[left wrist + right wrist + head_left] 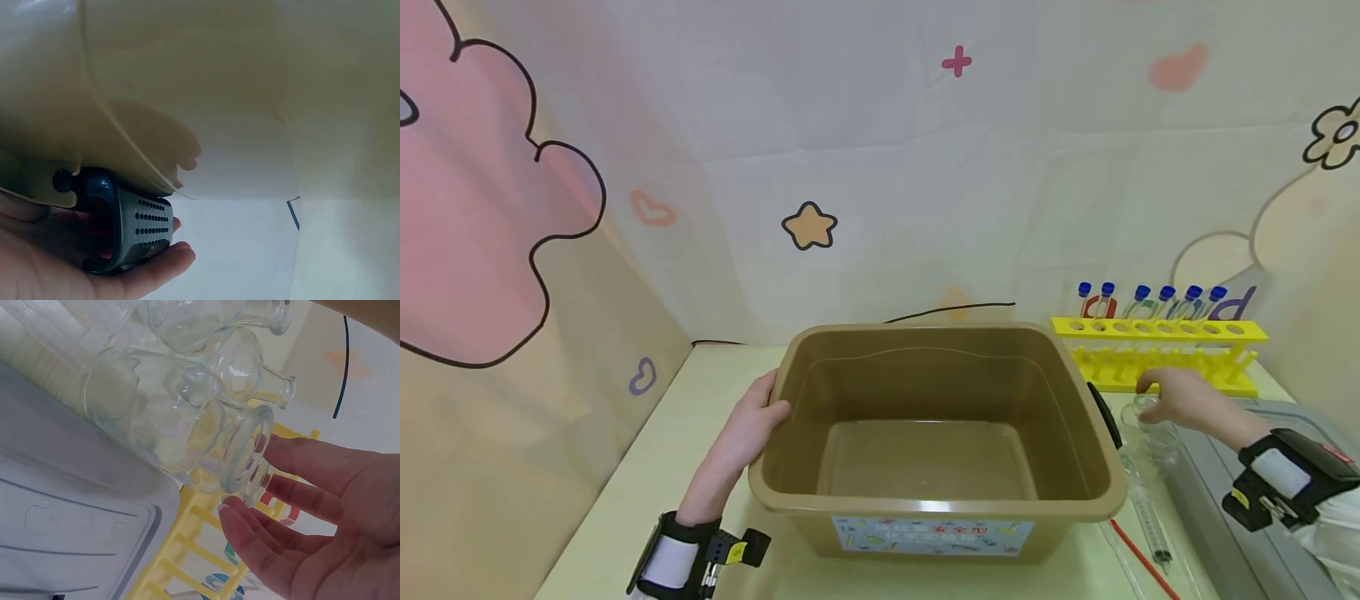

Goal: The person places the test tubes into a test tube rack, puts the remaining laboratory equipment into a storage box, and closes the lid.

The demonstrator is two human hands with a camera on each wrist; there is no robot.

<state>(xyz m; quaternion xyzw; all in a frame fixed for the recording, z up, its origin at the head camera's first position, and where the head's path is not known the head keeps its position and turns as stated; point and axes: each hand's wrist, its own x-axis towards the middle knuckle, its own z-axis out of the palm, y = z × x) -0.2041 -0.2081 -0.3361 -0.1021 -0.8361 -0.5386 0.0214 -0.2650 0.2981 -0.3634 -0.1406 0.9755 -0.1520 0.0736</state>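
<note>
A tan plastic tub (925,504) stands in the middle of the table, its inside bare. My left hand (758,417) grips it at the left end, thumb at the rim. In the left wrist view the fingers curl around a dark, perforated handle (147,228) on the tub's side. To the right of the tub, my right hand (1191,404) has thumb and fingers around the mouth of a clear glass flask (259,482). A wide-mouthed glass jar (156,419) partly hides that flask in the right wrist view. More narrow-necked glass flasks (237,365) stand beside it.
A yellow test tube rack (1157,331) with several blue-capped tubes is behind my right hand. A grey plastic case (1210,500) lies at the right. Between case and tub are a syringe (1150,525) and a red stick (1142,558). A patterned cloth (887,167) hangs behind.
</note>
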